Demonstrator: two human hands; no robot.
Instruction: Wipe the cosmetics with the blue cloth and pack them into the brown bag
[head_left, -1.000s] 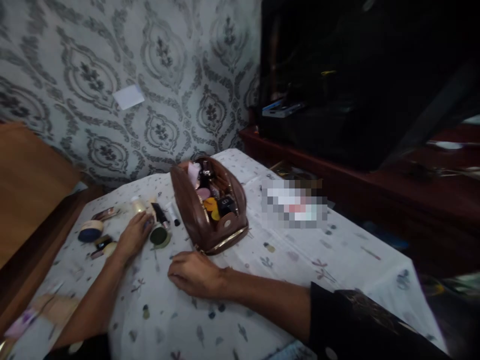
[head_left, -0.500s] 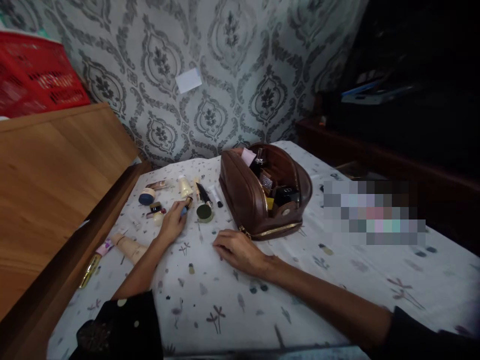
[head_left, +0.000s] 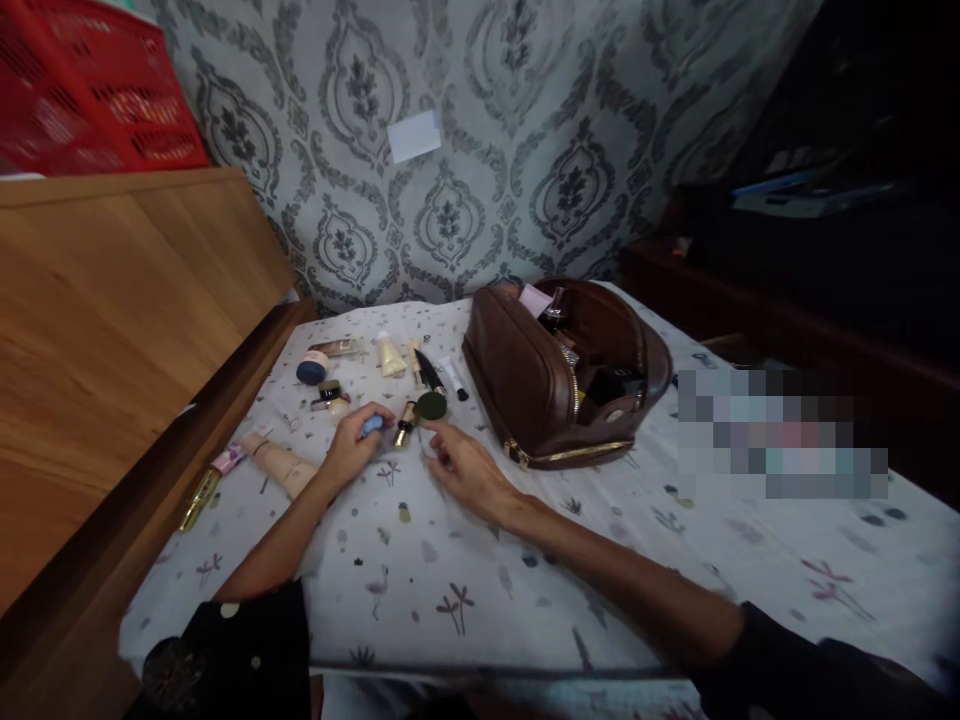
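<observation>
My left hand point(head_left: 354, 445) is closed around a small light-blue object point(head_left: 371, 425) whose kind I cannot make out. Just to its right lies a small gold-and-black cosmetic container point(head_left: 405, 424). My right hand point(head_left: 471, 474) holds nothing, its index finger stretched toward a round dark-green lidded jar point(head_left: 431, 405); whether they touch I cannot tell. Behind the hands are a cream tube point(head_left: 390, 355), a black pointed item point(head_left: 429, 370) and a white tube with a black cap point(head_left: 453, 378). A brown cosmetic bag point(head_left: 517, 375) stands unzipped to the right, with cosmetics inside.
A beige tube point(head_left: 277, 465) and a gold-and-pink tube point(head_left: 201, 497) lie at the left. Farther back sits a dark-blue jar point(head_left: 312, 368). A wooden panel point(head_left: 135, 300) borders the patterned tablecloth point(head_left: 525, 620); a red basket point(head_left: 105, 85) rests above. Blurred items are at right.
The gold-and-black container, previously at my left fingertips, now lies on the cloth. My right hand has stretched its fingers toward the green jar. The whole view has shifted slightly.
</observation>
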